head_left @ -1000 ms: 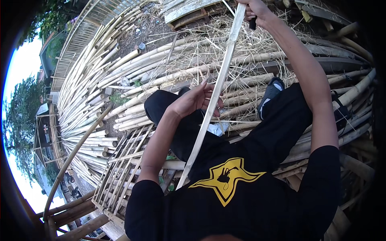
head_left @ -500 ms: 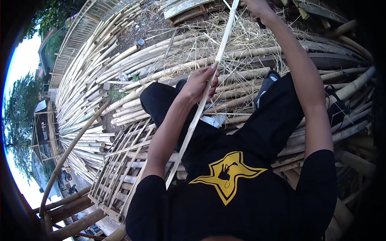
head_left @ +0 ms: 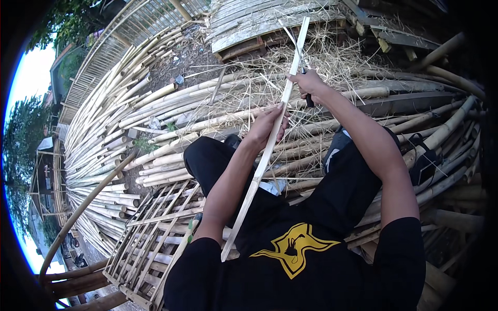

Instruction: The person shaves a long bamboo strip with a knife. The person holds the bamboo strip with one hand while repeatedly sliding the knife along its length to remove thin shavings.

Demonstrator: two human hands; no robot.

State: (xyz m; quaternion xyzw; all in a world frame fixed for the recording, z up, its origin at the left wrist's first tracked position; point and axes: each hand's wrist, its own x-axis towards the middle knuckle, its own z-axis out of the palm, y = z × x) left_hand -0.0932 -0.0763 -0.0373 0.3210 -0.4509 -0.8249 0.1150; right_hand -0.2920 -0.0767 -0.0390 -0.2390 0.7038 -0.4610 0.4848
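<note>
Outdoor yard, straw (head_left: 332,58) littering bamboo poles (head_left: 104,137). Pale strip (head_left: 261,173) slants from the wearer's torso out over the straw, left hand (head_left: 266,124) curled snugly round its middle, presumably to steady it; right hand (head_left: 309,84) fully wrapped on a dark-handled blade (head_left: 309,100), thumb at the strip, probably for control. Outward: black shirt (head_left: 337,269) with yellow emblem (head_left: 311,240); no legible writing or labels.
</note>
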